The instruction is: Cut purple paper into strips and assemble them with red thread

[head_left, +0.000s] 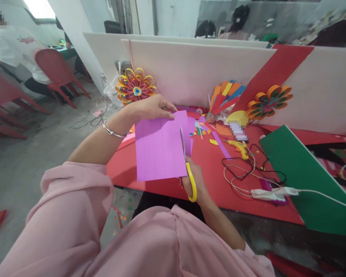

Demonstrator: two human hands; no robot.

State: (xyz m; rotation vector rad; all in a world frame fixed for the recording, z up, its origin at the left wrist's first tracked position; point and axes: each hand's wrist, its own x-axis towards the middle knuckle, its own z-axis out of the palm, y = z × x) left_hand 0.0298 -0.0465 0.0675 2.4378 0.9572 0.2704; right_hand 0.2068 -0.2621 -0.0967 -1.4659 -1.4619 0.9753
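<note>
A sheet of purple paper hangs above the red table, with faint parallel lines across it. My left hand pinches its top edge near the upper right corner. In my right hand are yellow-handled scissors, their blades at the sheet's right side. One blade lies in front of the paper, and a narrow purple strip stands to the right of the cut. Part of the right hand's fingers is hidden behind the paper and the scissor handle.
On the red table lie colourful paper scraps, a yellow glue gun, tangled cords and a white power strip. A green board slants at the right. Paper flowers lean against a white panel. A person sits far left.
</note>
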